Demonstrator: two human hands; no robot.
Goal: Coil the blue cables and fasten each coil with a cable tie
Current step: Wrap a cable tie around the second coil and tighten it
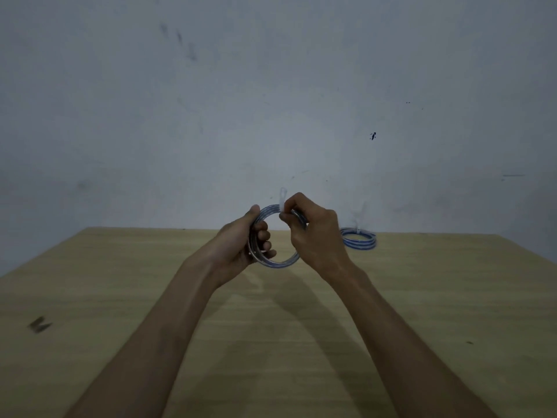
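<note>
I hold a round coil of blue cable (278,264) upright above the middle of the wooden table. My left hand (241,242) grips the coil's left side, fingers curled through the ring. My right hand (313,233) pinches a white cable tie (282,198) at the top of the coil; the tie's loop sticks up above my fingers. My right hand hides the coil's right side. A second blue coil (359,239) lies flat at the table's far right, with a white tie (358,222) standing up from it.
The wooden table (120,297) ends at a grey wall (271,101) just behind the coils. A small dark mark (39,324) sits on the table at the near left.
</note>
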